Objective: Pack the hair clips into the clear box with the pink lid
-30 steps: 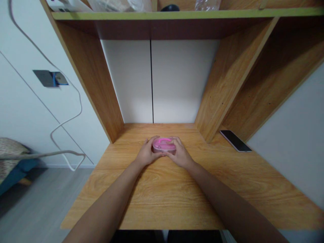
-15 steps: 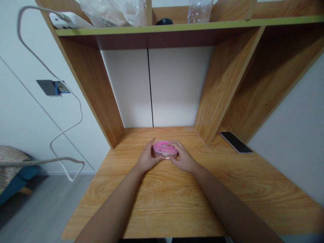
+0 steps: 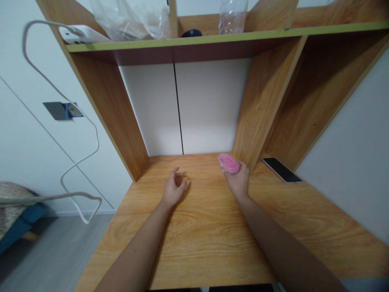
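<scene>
Read from the middle of the wooden surface (image 3: 194, 227), the oval pink-lidded container (image 3: 229, 163) lies toward 1 o'clock, in the right hand (image 3: 239, 180). Its lid is down and carries a brighter pink oval piece; the lower walls look translucent, but their contents are too small and blurred to make out. The container's long axis runs from 10 to 4 o'clock, and the right hand grips it at the 4 o'clock end, fingers clamped on it. Whether its base touches the surface cannot be told.

The left hand (image 3: 173, 190) is toward 11 o'clock, well apart from the container, its fingers curved, with thumb and fingertips apart.

Toward 2 o'clock, a dark-screened smartphone (image 3: 282, 170) lies flat, its long axis also running from 10 to 4 o'clock.

On the green-edged shelf (image 3: 206, 39), a white power strip (image 3: 86, 35) lies toward 11 o'clock. Next to it, between 11 and 12, a translucent plastic bag (image 3: 132, 20) has something pale inside, unclear in kind. A black rounded object (image 3: 192, 33) sits at 12, and just past 12 stands a clear plastic bottle (image 3: 233, 18), its top cut off by the frame.
</scene>
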A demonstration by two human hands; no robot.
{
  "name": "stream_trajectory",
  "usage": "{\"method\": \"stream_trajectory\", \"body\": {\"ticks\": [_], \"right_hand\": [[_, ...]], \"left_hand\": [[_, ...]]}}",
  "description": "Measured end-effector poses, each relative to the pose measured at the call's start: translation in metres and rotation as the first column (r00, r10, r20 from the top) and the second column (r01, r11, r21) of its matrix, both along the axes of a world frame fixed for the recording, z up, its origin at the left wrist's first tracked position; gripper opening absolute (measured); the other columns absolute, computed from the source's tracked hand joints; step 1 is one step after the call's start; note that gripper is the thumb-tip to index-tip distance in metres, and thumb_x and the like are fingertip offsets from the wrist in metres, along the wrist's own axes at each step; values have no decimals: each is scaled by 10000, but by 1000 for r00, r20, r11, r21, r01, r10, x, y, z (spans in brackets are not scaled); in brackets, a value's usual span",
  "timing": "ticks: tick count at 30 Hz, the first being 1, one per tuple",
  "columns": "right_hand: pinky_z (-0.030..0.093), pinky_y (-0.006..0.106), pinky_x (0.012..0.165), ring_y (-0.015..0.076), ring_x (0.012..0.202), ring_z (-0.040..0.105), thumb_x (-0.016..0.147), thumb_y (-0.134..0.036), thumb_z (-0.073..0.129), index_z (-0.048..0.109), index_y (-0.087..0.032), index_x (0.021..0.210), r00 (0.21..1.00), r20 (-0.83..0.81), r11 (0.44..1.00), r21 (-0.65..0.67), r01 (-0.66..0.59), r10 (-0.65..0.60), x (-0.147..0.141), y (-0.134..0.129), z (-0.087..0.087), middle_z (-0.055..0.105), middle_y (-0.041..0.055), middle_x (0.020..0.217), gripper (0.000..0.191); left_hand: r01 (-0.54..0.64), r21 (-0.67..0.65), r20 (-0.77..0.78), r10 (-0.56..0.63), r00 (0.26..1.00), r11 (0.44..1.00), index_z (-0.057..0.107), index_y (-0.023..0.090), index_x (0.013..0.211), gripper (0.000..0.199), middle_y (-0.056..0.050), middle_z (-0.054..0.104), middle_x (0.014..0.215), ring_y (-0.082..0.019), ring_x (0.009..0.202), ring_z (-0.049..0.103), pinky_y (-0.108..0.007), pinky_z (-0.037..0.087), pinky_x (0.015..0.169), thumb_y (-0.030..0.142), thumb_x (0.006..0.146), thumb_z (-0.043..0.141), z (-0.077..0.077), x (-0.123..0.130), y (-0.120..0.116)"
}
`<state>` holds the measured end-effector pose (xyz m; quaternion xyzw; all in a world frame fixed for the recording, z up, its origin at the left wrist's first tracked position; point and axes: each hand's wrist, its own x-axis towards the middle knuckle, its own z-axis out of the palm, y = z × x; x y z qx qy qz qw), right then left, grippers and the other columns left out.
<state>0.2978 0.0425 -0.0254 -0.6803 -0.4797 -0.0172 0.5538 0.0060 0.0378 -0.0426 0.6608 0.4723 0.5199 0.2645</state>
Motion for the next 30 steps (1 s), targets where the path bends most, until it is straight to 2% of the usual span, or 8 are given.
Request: {"method": "stream_trajectory", "body": {"ticks": [3, 6, 13, 18, 21, 23, 25, 30], "right_hand": [[416, 519, 1004, 378, 1189, 514, 663, -314, 772, 509, -159, 1302, 971, -93, 975, -30, 219, -221, 10, 0, 1, 590, 182, 1235, 708], [408, 527, 1002, 375, 1218, 491, 664, -264, 754, 480, -178, 1311, 937, -149, 948, -20, 316, -316, 12, -2, 3, 569, 179, 1262, 708], [362, 594, 1022, 405, 1285, 439, 685, -346, 773, 451, -210, 1306, 915, -147, 923, 26, 384, -377, 1, -9, 14, 478, 191, 1341, 713], [373, 532, 1040, 351, 1249, 499, 760, -354, 723, 510, -220, 1150, 943, -5, 912, 254, 323, -332, -10, -19, 28, 499, 157, 1276, 464], [469, 397, 869, 266, 947, 598, 826, -400, 655, 510, -228, 920, 989, 73, 952, 288, 99, -125, -15, -21, 25, 576, 73, 959, 244], [443, 296, 676, 181, 680, 525, 893, -394, 556, 445, -242, 771, 977, 166, 972, 172, -162, 134, -20, -22, 19, 504, -5, 723, 224], [347, 258, 560, 138, 547, 406, 948, -355, 441, 362, -246, 652, 854, 301, 905, -110, -411, 425, -27, -24, 12, 394, -43, 581, 325], [252, 255, 520, 101, 461, 353, 856, -272, 518, 349, -211, 519, 643, 395, 754, -356, -552, 657, -46, -35, 4, 368, -56, 472, 382]], "left_hand": [[7, 3, 19, -7, 1000, 1000, 458, 224, 1393, 600, -99, 675, 1149, -214, 1127, 649, -446, 453, 1072, 276, 848, 703, -2, 0, 1], [7, 17, 22, -8, 1000, 1000, 508, 219, 1344, 550, -87, 677, 1110, -208, 1094, 656, -422, 462, 1051, 267, 834, 709, -2, 0, 2], [-30, 47, -67, 33, 997, 998, 567, 195, 998, 222, 5, 582, 831, -134, 775, 587, -262, 464, 754, 272, 818, 671, 3, 0, -2], [-139, 55, -278, 149, 949, 989, 430, 214, 752, 230, 73, 380, 638, -105, 595, 381, -228, 303, 581, 317, 829, 622, 9, -2, -6], [-148, 38, -440, 150, 886, 988, 335, 212, 612, 336, 68, 287, 578, -100, 557, 324, -235, 242, 558, 309, 875, 522, 7, -5, -5], [-111, 13, -506, 102, 857, 994, 298, 204, 545, 384, 59, 254, 544, -96, 524, 308, -240, 213, 547, 260, 887, 465, 5, -7, -5], [-73, -6, -561, 57, 826, 997, 325, 195, 503, 388, 51, 277, 509, -96, 498, 324, -247, 204, 542, 206, 864, 468, 5, -6, -8], [-4, -27, -709, -16, 705, 1000, 586, 198, 563, 277, -16, 562, 540, -150, 537, 508, -256, 296, 575, 189, 836, 541, 12, 0, -19]]}}
